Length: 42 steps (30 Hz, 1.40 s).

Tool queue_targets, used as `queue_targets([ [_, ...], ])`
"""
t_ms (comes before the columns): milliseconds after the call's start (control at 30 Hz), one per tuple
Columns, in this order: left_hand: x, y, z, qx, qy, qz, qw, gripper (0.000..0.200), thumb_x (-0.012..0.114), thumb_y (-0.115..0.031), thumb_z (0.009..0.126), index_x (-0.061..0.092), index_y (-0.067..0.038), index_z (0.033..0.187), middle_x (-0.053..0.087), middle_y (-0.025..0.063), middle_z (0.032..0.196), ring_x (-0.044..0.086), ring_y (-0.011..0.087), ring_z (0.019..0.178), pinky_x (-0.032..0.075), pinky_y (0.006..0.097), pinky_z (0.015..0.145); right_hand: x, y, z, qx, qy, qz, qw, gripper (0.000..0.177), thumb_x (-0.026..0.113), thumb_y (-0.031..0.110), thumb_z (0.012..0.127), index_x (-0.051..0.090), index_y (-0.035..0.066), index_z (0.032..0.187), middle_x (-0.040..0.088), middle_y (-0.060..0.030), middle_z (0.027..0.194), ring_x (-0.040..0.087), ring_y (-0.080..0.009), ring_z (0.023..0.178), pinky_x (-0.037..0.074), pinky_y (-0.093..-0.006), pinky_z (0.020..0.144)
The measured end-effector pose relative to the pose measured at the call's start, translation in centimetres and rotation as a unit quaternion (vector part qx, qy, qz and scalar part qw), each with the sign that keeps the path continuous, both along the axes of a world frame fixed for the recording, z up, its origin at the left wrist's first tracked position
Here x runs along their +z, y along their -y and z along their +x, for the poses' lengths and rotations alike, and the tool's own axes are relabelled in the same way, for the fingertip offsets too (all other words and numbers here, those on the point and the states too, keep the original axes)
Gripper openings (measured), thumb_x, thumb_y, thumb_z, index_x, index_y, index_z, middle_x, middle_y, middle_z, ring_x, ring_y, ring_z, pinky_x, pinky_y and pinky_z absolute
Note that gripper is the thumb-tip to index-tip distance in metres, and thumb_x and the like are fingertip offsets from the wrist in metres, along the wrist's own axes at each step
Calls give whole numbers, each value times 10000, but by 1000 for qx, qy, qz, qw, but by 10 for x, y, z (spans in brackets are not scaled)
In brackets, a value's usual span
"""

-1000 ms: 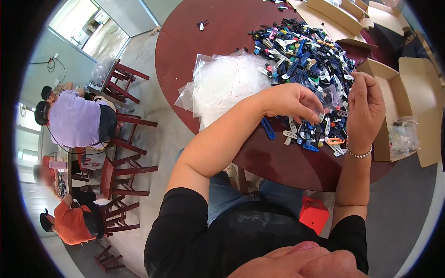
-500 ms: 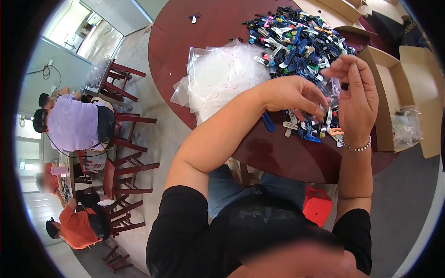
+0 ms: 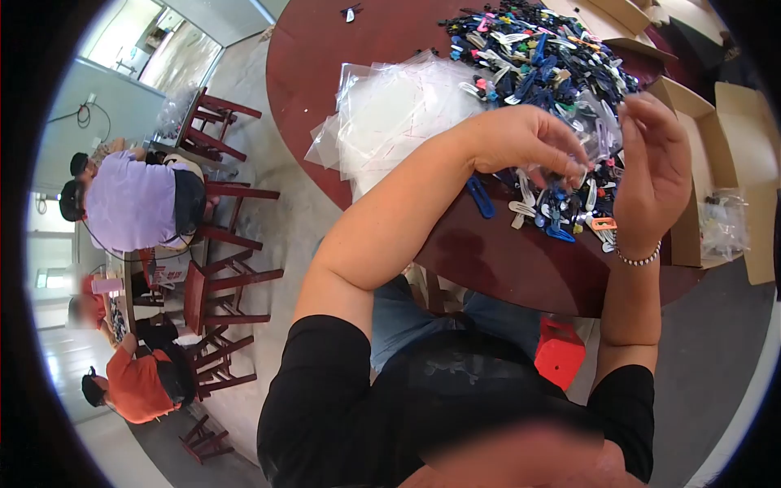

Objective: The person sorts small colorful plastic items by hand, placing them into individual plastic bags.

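Note:
My left hand (image 3: 537, 148) reaches over the near side of the pile of hair clips (image 3: 529, 65), its thumb and fingers pinched together. A clear plastic bag (image 3: 600, 130) with pale clips showing through it is at those fingertips, partly hidden. To its right is my right hand (image 3: 657, 167), raised with the fingers bent towards the thumb; what they hold, if anything, I cannot make out. Below the hands lie loose snap clips, among them a blue clip (image 3: 480, 198), a white clip (image 3: 522, 213) and an orange clip (image 3: 604, 223).
Flat clear bags (image 3: 390, 122) lie stacked on the round dark-red table (image 3: 305, 61). An open cardboard box (image 3: 683, 236) stands at the right, with a filled clear bag (image 3: 722, 228) there. A red stool (image 3: 559, 354) is below the table edge. Several people sit at the left.
The view has shifted a little, so the table things appear further right and higher. My right hand has moved slightly right, away from my left; the small black piece seen by its fingers no longer shows.

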State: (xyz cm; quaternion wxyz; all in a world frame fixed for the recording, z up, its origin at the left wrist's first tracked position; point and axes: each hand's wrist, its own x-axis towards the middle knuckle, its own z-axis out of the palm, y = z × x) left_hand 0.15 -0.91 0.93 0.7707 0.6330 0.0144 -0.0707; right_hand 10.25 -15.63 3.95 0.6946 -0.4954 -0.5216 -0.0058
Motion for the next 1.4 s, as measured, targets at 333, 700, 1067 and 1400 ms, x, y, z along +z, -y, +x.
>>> queue_targets([
  [333, -5, -28, -2, 217, 74, -47, 972, 213, 646, -175, 877, 658, -35, 1036, 690, 89, 926, 647, 152, 859, 515, 254, 702, -38, -12, -29, 52, 311, -326, 891, 187, 702, 61, 747, 647, -5, 913, 607, -116, 886, 605, -268, 767, 497, -337, 690],
  [700, -7, -30, -2, 227, 55, -44, 971, 183, 645, -167, 878, 644, -48, 1017, 690, 89, 920, 661, 161, 866, 529, 249, 671, -54, -18, -42, -7, 370, -363, 855, 61, 647, 78, 765, 607, 44, 795, 558, -82, 836, 606, -276, 750, 495, -375, 637],
  [1067, -3, -29, -3, 260, 64, -40, 963, 201, 655, -193, 873, 652, -52, 1015, 693, 87, 928, 652, 134, 850, 523, 245, 670, -65, -21, -43, -50, 411, -352, 839, 150, 618, 57, 750, 608, 63, 899, 578, -90, 810, 616, -272, 694, 503, -365, 591],
  [1400, -2, -29, -3, 276, 76, -31, 958, 201, 652, -198, 876, 645, -51, 1012, 689, 87, 929, 656, 136, 865, 525, 234, 677, -3, -1, 21, 52, 168, -431, 885, 96, 635, 6, 741, 558, 2, 799, 589, -47, 748, 503, -86, 544, 397, -255, 507],
])
